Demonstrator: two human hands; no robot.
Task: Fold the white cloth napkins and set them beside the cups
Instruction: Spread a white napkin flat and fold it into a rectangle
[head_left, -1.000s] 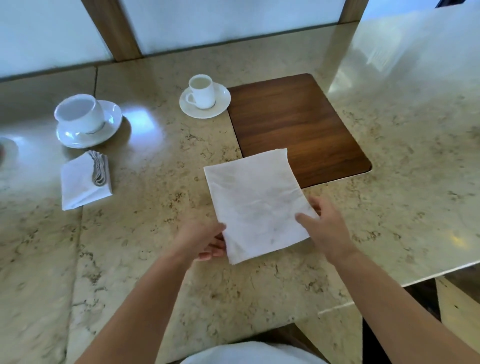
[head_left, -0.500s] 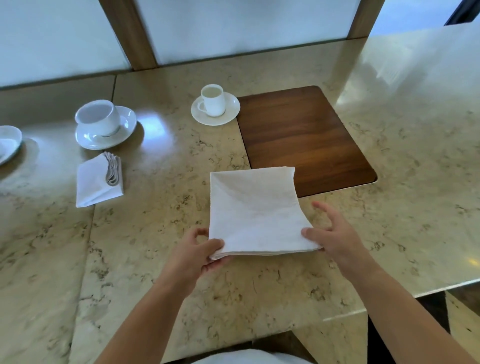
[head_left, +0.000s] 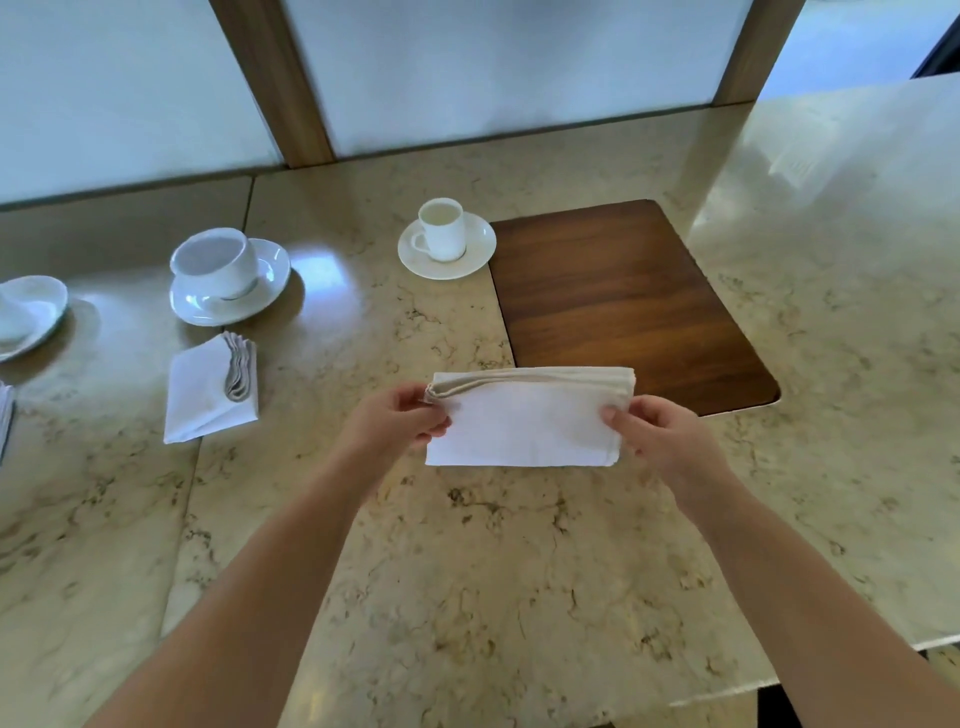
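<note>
The work surface was a polished beige marble-patterned counter (head_left: 467, 571), veined in brown, backed by frosted panels set between wooden posts (head_left: 275, 83). A dark wooden inlay board (head_left: 623, 306) with rounded corners sat flush in the counter towards the right.

Both forearms reached forward from the near edge, converging on one folded white napkin (head_left: 524, 421) in the middle of the counter. The left hand (head_left: 389, 423) pinched the napkin's left end between thumb and curled fingers. The right hand (head_left: 660, 436) gripped the right end in the same manner, thumb on top.

The napkin was a narrow rectangle, long axis running left to right, its stacked folded edges along the far side. Its far right corner overlapped the near edge of the wooden board; whether it rested on the surface could not be determined.

Beyond it, a small white cup on a saucer (head_left: 447, 241) stood just left of the board. Further left stood a wider cup on a saucer (head_left: 223, 275), with a finished folded napkin (head_left: 205, 389) lying just in front. A further white dish (head_left: 28, 314) was cut off at the left edge.
</note>
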